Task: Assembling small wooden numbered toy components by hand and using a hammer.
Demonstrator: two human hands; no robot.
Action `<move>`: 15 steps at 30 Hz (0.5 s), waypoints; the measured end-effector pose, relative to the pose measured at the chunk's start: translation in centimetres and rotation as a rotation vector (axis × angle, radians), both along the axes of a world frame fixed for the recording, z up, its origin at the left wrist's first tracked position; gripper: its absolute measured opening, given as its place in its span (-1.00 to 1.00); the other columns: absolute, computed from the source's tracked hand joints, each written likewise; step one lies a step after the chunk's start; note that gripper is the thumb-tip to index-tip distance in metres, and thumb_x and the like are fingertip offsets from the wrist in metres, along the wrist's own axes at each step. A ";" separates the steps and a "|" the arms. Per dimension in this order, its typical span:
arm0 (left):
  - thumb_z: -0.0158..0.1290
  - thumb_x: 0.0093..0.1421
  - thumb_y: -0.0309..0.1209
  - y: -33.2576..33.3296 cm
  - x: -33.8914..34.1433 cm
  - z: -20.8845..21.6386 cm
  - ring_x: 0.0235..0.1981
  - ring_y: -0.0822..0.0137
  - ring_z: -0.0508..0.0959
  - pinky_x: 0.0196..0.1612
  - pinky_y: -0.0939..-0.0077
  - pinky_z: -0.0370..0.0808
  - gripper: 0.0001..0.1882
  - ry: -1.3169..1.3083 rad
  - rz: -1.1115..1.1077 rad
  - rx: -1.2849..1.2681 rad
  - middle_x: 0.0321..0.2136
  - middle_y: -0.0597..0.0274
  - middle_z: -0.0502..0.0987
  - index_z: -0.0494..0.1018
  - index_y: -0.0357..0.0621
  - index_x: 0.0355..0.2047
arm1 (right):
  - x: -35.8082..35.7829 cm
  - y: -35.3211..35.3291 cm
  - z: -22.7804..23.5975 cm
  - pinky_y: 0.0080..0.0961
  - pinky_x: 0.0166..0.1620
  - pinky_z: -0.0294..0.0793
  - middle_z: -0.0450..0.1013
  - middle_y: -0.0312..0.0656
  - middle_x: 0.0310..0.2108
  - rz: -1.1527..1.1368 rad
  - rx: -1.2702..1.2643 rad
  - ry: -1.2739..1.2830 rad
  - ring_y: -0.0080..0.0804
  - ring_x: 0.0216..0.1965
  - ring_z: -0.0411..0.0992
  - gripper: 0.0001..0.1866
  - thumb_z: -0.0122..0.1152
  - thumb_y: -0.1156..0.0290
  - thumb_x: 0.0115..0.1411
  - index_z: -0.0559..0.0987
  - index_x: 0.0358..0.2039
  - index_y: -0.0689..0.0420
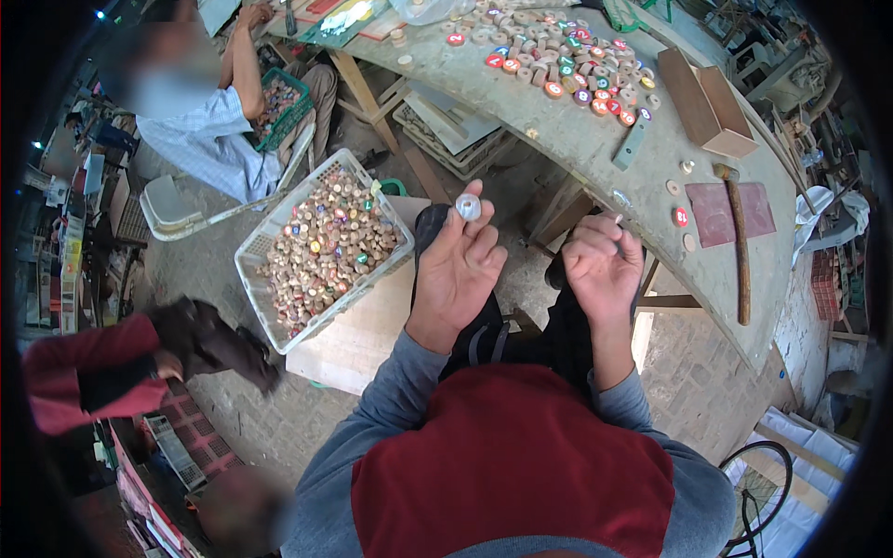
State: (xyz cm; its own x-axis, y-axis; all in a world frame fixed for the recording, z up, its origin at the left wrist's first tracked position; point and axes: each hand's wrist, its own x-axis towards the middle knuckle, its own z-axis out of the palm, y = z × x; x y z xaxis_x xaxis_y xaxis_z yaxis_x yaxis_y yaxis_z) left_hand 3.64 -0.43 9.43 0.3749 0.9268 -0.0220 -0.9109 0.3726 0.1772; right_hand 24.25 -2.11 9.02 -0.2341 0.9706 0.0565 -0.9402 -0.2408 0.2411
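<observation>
My left hand is raised over my lap, pinching a small round whitish disc with a paler centre between thumb and fingertips. My right hand, at the table's near edge, has its fingers curled in. A small pale tip sticks out above those fingers, but its kind cannot be made out. On the table, close to the right hand, lie a red-topped disc and several plain wooden discs. A wooden-handled hammer rests across a dark red sheet.
A white plastic crate full of small wooden pieces stands left of my hands. Many coloured discs are spread over the far table, beside an open wooden box. One person sits far left; another person's red sleeve is nearer.
</observation>
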 end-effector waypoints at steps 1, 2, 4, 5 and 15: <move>-0.09 0.39 -0.27 0.3 0.2 0.0 -0.47 0.52 0.33 -0.31 0.58 0.34 -0.63 -0.073 0.000 -0.073 -0.13 0.26 0.54 0.32 -0.10 0.16 | -0.5 -0.1 1.0 -0.48 -0.18 0.34 0.39 -0.34 -0.42 -0.074 0.130 -0.330 -0.51 -0.37 0.36 -0.87 0.09 0.50 0.14 0.50 -0.26 0.15; -0.12 0.40 -0.28 0.5 0.3 -0.1 -0.42 0.48 0.36 -0.24 0.54 0.35 -0.62 -0.147 -0.001 -0.146 -0.13 0.26 0.52 0.32 -0.10 0.17 | -1.0 -0.4 0.9 -0.48 -0.18 0.34 0.39 -0.34 -0.42 -0.072 0.124 -0.334 -0.51 -0.37 0.36 -0.87 0.09 0.50 0.14 0.50 -0.26 0.15; -0.09 0.39 -0.27 0.8 0.5 -0.6 -0.28 0.42 0.44 -0.08 0.43 0.38 -0.63 -0.229 -0.033 -0.119 -0.14 0.27 0.52 0.35 -0.09 0.14 | -2.0 -1.0 1.0 -0.54 -0.25 0.39 0.45 -0.29 -0.42 -0.313 0.264 -1.308 -0.56 -0.40 0.40 -0.90 0.10 0.50 0.22 0.54 -0.27 0.19; -0.08 0.38 -0.27 0.8 0.8 -0.2 -0.22 0.39 0.47 -0.03 0.38 0.38 -0.64 -0.200 -0.011 -0.115 -0.13 0.27 0.52 0.36 -0.08 0.13 | -2.5 -1.1 1.5 -0.61 -0.29 0.42 0.48 -0.25 -0.40 -0.372 0.320 -1.536 -0.58 -0.40 0.43 -0.90 0.11 0.51 0.26 0.57 -0.27 0.22; -0.09 0.39 -0.19 0.0 2.1 0.5 0.11 0.28 0.42 0.11 0.21 0.35 -0.62 0.084 0.121 0.035 -0.05 0.29 0.54 0.33 -0.04 0.14 | -5.9 -0.7 3.1 -0.41 -0.20 0.46 0.45 -0.09 -0.24 -0.718 0.709 -2.069 -0.23 -0.28 0.43 -0.60 0.30 0.61 0.01 0.46 -0.10 0.19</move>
State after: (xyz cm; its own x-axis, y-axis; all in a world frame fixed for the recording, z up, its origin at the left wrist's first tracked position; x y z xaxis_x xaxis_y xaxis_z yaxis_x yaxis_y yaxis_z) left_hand 5.74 -0.46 9.92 0.2586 0.9658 -0.0156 -0.9302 0.2534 0.2657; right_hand 18.36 -2.82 12.10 -0.1505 0.8352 0.5290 0.3341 0.5466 -0.7679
